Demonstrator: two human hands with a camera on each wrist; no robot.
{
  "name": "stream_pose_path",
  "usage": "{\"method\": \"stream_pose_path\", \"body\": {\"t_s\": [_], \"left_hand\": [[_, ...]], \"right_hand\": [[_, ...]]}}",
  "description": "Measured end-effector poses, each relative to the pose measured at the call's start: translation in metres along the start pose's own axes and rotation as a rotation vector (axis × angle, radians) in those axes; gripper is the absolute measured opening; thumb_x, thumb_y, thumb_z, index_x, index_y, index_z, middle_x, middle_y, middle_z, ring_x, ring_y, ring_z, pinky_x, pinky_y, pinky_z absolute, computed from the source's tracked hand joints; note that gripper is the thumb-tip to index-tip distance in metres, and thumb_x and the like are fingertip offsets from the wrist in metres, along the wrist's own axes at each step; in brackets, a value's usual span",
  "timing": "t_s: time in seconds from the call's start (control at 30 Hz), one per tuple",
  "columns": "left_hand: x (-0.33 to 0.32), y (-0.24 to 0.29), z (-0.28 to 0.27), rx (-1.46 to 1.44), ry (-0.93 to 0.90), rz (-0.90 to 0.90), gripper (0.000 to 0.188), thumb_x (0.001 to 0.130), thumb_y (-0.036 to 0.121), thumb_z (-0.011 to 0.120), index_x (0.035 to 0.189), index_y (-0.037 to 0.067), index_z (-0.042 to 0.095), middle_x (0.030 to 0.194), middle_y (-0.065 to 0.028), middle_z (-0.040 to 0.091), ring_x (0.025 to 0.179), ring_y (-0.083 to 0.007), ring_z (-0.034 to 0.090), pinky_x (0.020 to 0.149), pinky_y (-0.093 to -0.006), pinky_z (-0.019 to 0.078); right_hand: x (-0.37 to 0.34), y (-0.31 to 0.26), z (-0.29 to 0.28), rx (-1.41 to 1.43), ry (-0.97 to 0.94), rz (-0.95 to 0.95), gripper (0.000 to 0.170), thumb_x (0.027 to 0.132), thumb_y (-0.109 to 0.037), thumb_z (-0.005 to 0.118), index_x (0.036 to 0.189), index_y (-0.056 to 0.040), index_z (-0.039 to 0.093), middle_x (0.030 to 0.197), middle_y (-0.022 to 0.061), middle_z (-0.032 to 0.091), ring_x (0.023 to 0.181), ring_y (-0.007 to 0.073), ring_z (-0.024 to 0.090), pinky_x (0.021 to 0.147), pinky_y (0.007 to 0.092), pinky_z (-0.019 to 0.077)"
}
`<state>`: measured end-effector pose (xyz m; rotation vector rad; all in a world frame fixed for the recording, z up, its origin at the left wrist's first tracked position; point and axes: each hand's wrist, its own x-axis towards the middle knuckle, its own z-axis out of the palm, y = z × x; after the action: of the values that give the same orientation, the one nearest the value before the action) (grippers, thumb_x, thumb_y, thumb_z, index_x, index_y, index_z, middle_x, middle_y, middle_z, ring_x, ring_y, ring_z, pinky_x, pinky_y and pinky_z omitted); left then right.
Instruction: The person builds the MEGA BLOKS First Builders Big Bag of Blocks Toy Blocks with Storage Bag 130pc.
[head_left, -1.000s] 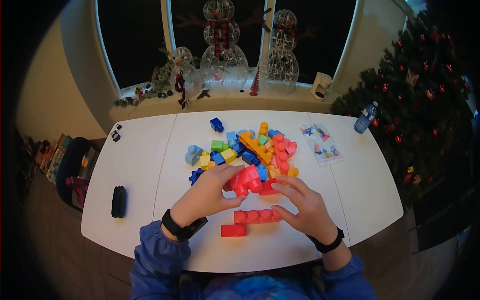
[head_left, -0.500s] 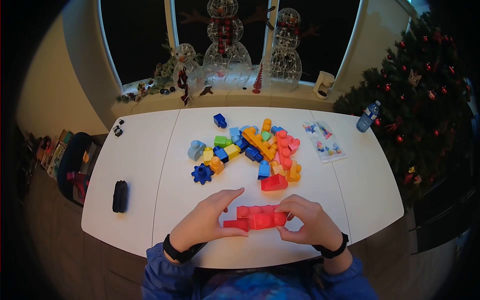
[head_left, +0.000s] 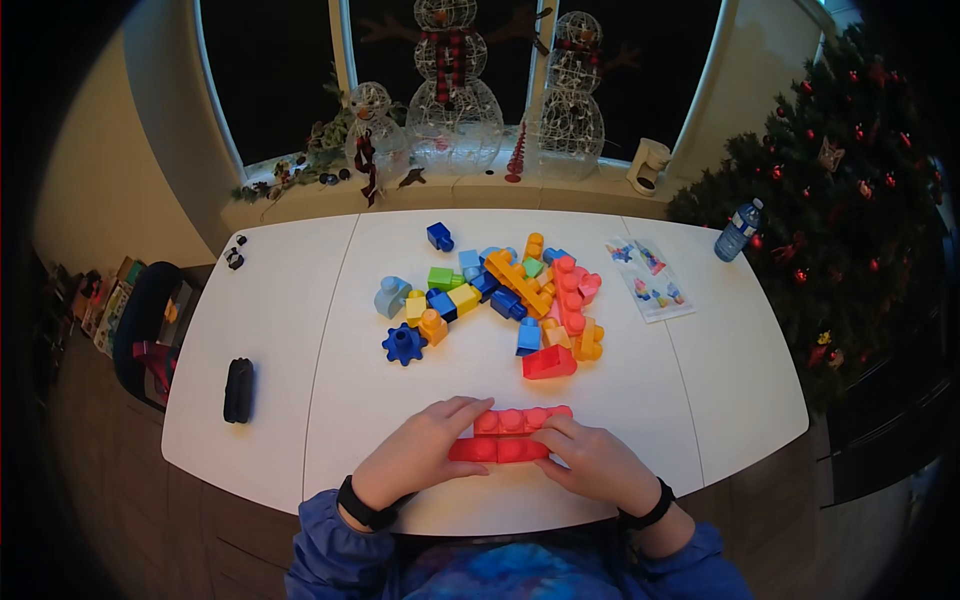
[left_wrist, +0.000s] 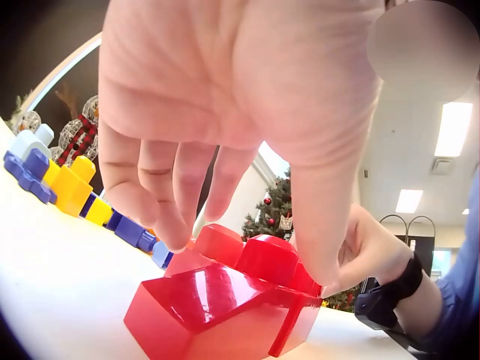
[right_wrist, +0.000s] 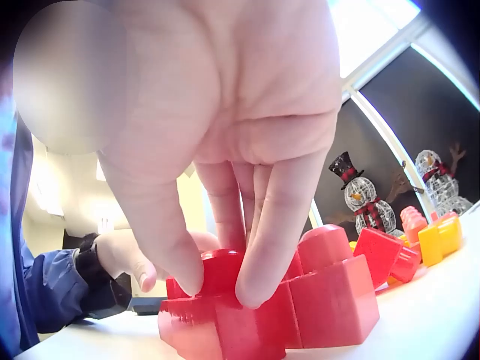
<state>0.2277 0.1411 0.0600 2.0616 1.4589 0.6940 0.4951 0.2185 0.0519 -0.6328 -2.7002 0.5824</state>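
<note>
A long red toy block [head_left: 511, 421] with several studs lies on the white table. Along its near side sit two shorter red blocks end to end, a left one [head_left: 473, 450] with a sloped face and a right one [head_left: 520, 451]. My left hand [head_left: 425, 452] holds the left block, thumb [left_wrist: 322, 217] against its near side and fingers reaching to the far side of the row. With thumb and fingertips my right hand [right_wrist: 225, 120] pinches the right block [right_wrist: 225, 322] near its stud, beside the long block's end.
Beyond the hands lies a pile of colored blocks, with a loose red block [head_left: 549, 363] and a blue gear-shaped block [head_left: 403, 343] nearest. A picture sheet [head_left: 650, 280] and a water bottle [head_left: 738, 230] are at right; a black case [head_left: 238, 390] is at left.
The right-hand red block came from near the pile to the long block's near side, lining up with the left one. My left hand let it go, then took hold of the left block.
</note>
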Motion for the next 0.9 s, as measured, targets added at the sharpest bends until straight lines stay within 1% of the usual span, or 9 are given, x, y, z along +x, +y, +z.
{"method": "stream_pose_path", "body": {"t_s": [0.17, 0.27, 0.3, 0.4, 0.5, 0.6, 0.7, 0.8, 0.9], "left_hand": [[0.002, 0.000, 0.006, 0.003, 0.015, 0.008, 0.077, 0.079, 0.023, 0.089, 0.144, 0.000, 0.055, 0.135, -0.0206, 0.062, 0.119, -0.0403, 0.063, 0.102, -0.0438, 0.0531], [0.003, -0.002, 0.007, 0.010, 0.021, 0.010, 0.074, 0.080, 0.020, 0.088, 0.143, 0.000, 0.055, 0.134, -0.0205, 0.063, 0.118, -0.0401, 0.064, 0.101, -0.0438, 0.0535], [0.002, -0.002, 0.008, 0.011, 0.019, 0.011, 0.073, 0.080, 0.020, 0.087, 0.143, 0.000, 0.055, 0.133, -0.0205, 0.063, 0.117, -0.0401, 0.064, 0.101, -0.0438, 0.0536], [0.003, 0.001, 0.008, -0.006, 0.022, 0.003, 0.073, 0.080, 0.019, 0.087, 0.143, 0.000, 0.056, 0.133, -0.0206, 0.063, 0.117, -0.0400, 0.064, 0.100, -0.0440, 0.0538], [0.003, 0.001, 0.009, -0.010, 0.016, -0.010, 0.073, 0.080, 0.020, 0.087, 0.143, 0.000, 0.056, 0.132, -0.0207, 0.063, 0.117, -0.0398, 0.064, 0.100, -0.0441, 0.0541], [0.002, 0.004, 0.009, -0.008, 0.042, -0.005, 0.072, 0.081, 0.022, 0.087, 0.142, 0.000, 0.056, 0.131, -0.0206, 0.063, 0.116, -0.0397, 0.064, 0.099, -0.0439, 0.0543], [0.002, 0.003, 0.010, 0.034, 0.133, 0.056, 0.071, 0.082, 0.026, 0.088, 0.142, 0.003, 0.058, 0.128, -0.0184, 0.065, 0.106, -0.0365, 0.068, 0.093, -0.0408, 0.0565], [0.006, 0.009, 0.004, -0.006, 0.176, 0.024, 0.070, 0.082, 0.022, 0.089, 0.142, 0.003, 0.058, 0.127, -0.0166, 0.065, 0.094, -0.0301, 0.068, 0.083, -0.0368, 0.0578], [0.016, 0.014, 0.001, -0.036, 0.330, 0.090, 0.067, 0.082, 0.017, 0.089, 0.141, 0.004, 0.058, 0.123, -0.0152, 0.066, 0.086, -0.0239, 0.066, 0.076, -0.0330, 0.0571]], "right_hand": [[0.005, -0.002, -0.012, 0.044, 0.033, 0.027, 0.035, 0.087, -0.021, 0.080, 0.116, -0.0061, 0.064, 0.115, 0.0115, 0.063, 0.091, 0.0316, 0.071, 0.072, 0.0398, 0.0593], [0.017, 0.010, -0.036, 0.048, 0.178, 0.085, 0.039, 0.085, -0.022, 0.082, 0.117, -0.0077, 0.065, 0.117, 0.0104, 0.064, 0.093, 0.0306, 0.072, 0.072, 0.0389, 0.0598], [0.024, 0.020, -0.040, 0.026, 0.256, 0.062, 0.038, 0.085, -0.019, 0.082, 0.117, -0.0078, 0.066, 0.115, 0.0093, 0.065, 0.098, 0.0303, 0.070, 0.076, 0.0396, 0.0594], [0.044, 0.047, -0.048, -0.178, 0.237, 0.113, 0.038, 0.082, -0.016, 0.082, 0.116, -0.0073, 0.067, 0.113, 0.0096, 0.067, 0.105, 0.0314, 0.067, 0.084, 0.0416, 0.0579], [0.056, 0.069, -0.041, -0.155, 0.157, 0.101, 0.040, 0.080, -0.014, 0.081, 0.117, -0.0067, 0.067, 0.113, 0.0108, 0.067, 0.109, 0.0335, 0.064, 0.093, 0.0437, 0.0546], [0.062, 0.085, -0.033, -0.164, 0.063, 0.046, 0.047, 0.080, -0.013, 0.083, 0.123, -0.0076, 0.066, 0.118, 0.0133, 0.067, 0.106, 0.0335, 0.064, 0.093, 0.0420, 0.0535], [0.063, 0.094, -0.026, -0.143, 0.089, 0.001, 0.046, 0.080, -0.010, 0.081, 0.123, -0.0078, 0.066, 0.117, 0.0137, 0.067, 0.100, 0.0315, 0.065, 0.088, 0.0409, 0.0545], [0.061, 0.074, -0.036, 0.037, 0.184, 0.059, 0.048, 0.080, -0.008, 0.080, 0.125, -0.0082, 0.066, 0.111, 0.0133, 0.068, 0.097, 0.0291, 0.067, 0.085, 0.0380, 0.0556], [0.060, 0.039, -0.053, 0.193, 0.199, 0.044, 0.050, 0.082, -0.013, 0.078, 0.130, -0.0092, 0.063, 0.111, 0.0136, 0.069, 0.107, 0.0355, 0.066, 0.093, 0.0424, 0.0536]]}}
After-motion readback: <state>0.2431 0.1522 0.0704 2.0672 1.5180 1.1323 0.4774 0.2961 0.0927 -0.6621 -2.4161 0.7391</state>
